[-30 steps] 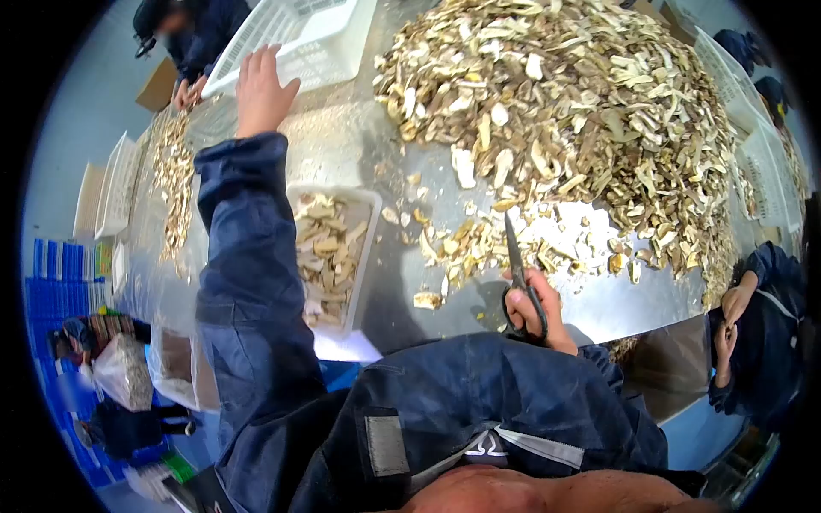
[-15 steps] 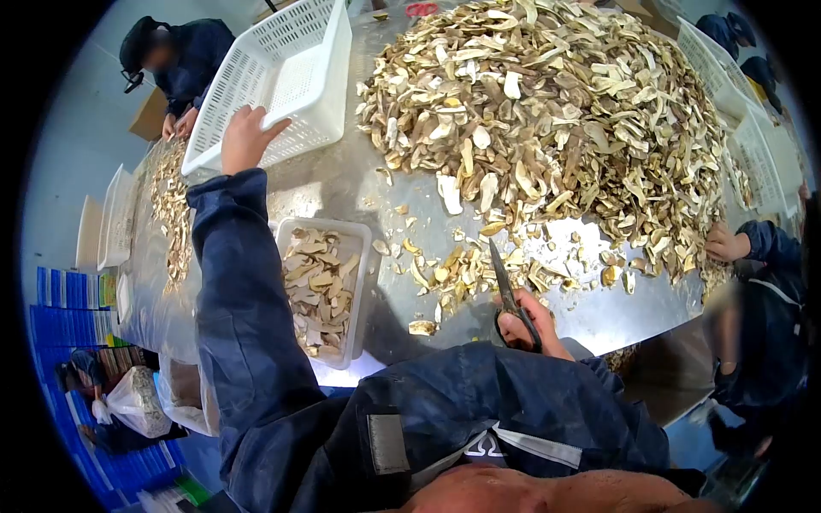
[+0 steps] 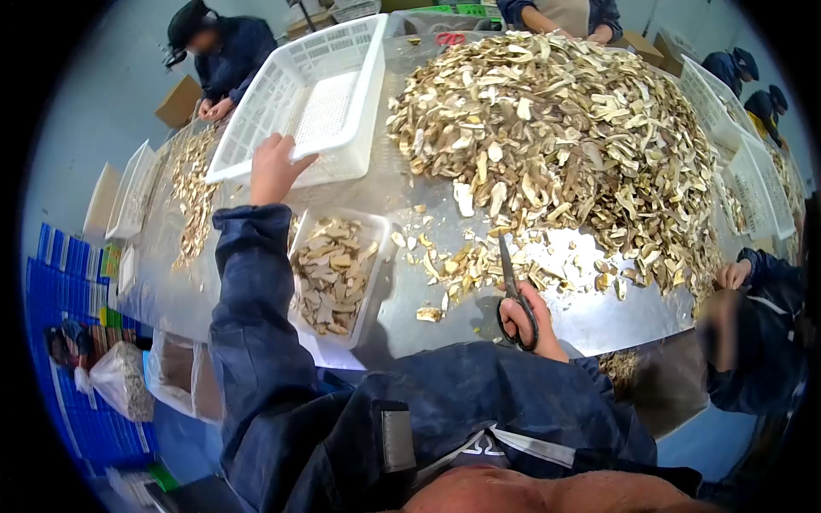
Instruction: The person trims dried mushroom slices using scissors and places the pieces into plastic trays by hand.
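From here I get a bright, evenly lit room in cool white light. On the metal table (image 3: 402, 299), I see strong glare washing out the patch just below the heap of dried mushroom slices (image 3: 556, 128), while a soft dark shadow falls beside the small plastic tray (image 3: 369, 256). My view is a wide fisheye: black corners, and shelving (image 3: 73, 274) bending along the left edge. The slices look fairly sharp to me; the faces of two people are blurred.

Left hand (image 3: 278, 169) touches basket (image 3: 349, 156), right hand (image 3: 534, 320) holds scissors (image 3: 510, 280).
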A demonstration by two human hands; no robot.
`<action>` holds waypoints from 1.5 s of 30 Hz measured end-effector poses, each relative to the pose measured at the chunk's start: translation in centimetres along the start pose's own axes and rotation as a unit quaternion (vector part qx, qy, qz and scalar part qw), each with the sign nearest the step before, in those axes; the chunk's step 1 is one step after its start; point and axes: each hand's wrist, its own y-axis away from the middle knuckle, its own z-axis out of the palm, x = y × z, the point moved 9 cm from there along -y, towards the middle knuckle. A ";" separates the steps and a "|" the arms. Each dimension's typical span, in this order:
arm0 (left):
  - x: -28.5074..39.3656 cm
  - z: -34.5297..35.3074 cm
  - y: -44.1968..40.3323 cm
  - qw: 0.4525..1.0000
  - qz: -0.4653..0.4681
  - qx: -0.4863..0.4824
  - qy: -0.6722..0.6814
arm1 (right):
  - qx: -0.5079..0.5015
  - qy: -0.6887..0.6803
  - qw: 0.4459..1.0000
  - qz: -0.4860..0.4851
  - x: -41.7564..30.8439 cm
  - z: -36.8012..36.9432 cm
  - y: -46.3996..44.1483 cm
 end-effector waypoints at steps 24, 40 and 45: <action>5.0 -0.7 37.4 0.469 -0.600 0.030 0.647 | -0.005 0.014 0.996 -0.092 0.0 0.3 -0.7; 7.1 -13.4 35.3 0.429 -0.580 0.095 0.686 | -0.009 0.016 0.998 -0.068 0.2 0.6 -1.0; -1.5 -20.0 31.4 0.483 -0.516 0.156 0.690 | -0.025 0.006 0.996 -0.085 0.1 0.4 -0.9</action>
